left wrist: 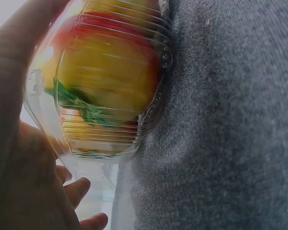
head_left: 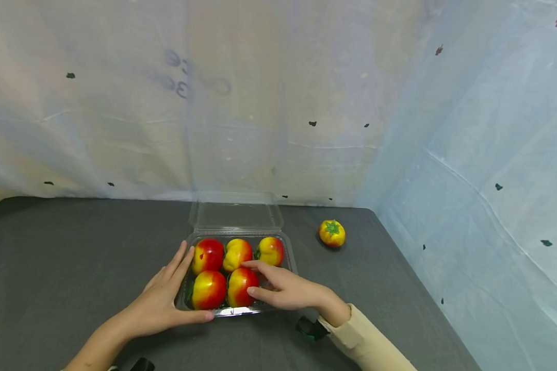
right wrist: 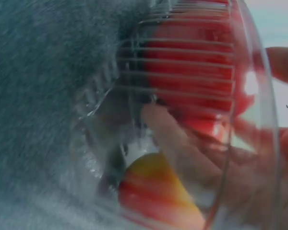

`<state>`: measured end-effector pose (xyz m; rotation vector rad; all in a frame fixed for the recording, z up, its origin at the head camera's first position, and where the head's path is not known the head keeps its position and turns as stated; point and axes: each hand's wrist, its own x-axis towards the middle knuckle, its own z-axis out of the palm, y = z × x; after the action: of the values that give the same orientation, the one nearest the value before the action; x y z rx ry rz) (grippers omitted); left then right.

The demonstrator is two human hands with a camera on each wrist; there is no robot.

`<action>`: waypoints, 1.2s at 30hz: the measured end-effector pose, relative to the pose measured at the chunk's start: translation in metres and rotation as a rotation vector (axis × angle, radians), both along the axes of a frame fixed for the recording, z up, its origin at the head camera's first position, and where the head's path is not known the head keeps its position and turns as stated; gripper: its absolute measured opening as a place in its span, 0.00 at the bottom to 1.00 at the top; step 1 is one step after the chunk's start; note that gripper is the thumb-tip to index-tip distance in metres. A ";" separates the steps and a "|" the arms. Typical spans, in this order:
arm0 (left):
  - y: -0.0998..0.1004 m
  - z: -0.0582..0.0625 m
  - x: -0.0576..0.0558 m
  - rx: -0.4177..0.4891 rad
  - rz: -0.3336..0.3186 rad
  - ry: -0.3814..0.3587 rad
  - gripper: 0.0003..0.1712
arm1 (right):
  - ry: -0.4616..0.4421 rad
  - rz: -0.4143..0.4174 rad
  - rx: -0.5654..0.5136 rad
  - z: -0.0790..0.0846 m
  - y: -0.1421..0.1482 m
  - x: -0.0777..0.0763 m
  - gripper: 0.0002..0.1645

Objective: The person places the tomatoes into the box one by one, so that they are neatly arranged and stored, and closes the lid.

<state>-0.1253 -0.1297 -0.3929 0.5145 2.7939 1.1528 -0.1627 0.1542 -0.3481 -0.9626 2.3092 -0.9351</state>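
A clear plastic clamshell box (head_left: 290, 257) holds several glossy red-and-yellow pepper-like fruits. My left hand (head_left: 160, 301) rests on its near left corner, straight fingers along the left side and thumb along the front edge. Through the wall in the left wrist view, a fruit (left wrist: 105, 72) shows green leaves. Inside the box, my right hand (head_left: 288, 288) grips the front middle fruit (head_left: 239, 286), index finger over its top and thumb at its right. One finger (right wrist: 168, 134) reaches down beside this red fruit (right wrist: 192, 67) in the right wrist view. Its underside is hidden.
The box's clear lid (head_left: 236, 215) stands open at the back. Another yellow-and-red fruit (head_left: 331, 233) with a green leafy cap sits on the dark grey table (head_left: 74, 247), right of the box. Pale sheeting (head_left: 260, 103) hangs behind the table and along its right side.
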 end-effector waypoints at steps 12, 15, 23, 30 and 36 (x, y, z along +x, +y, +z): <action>0.000 0.000 0.000 0.001 -0.002 0.010 0.72 | 0.096 -0.050 -0.130 0.008 0.023 0.002 0.38; 0.000 0.001 0.000 0.006 -0.004 0.011 0.72 | 0.142 -0.055 -0.147 0.009 0.028 0.001 0.37; -0.001 0.002 0.000 0.006 -0.004 0.004 0.72 | 0.185 -0.101 -0.162 0.011 0.038 0.001 0.35; 0.000 0.002 0.001 0.005 -0.005 0.011 0.72 | 0.206 -0.152 -0.204 0.010 0.046 -0.002 0.33; 0.000 0.001 0.002 0.002 -0.002 0.016 0.72 | 0.221 -0.207 -0.214 0.011 0.053 -0.004 0.32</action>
<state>-0.1237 -0.1298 -0.3915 0.5285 2.8057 1.1564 -0.1663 0.2076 -0.3367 -0.9663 2.5712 -1.2358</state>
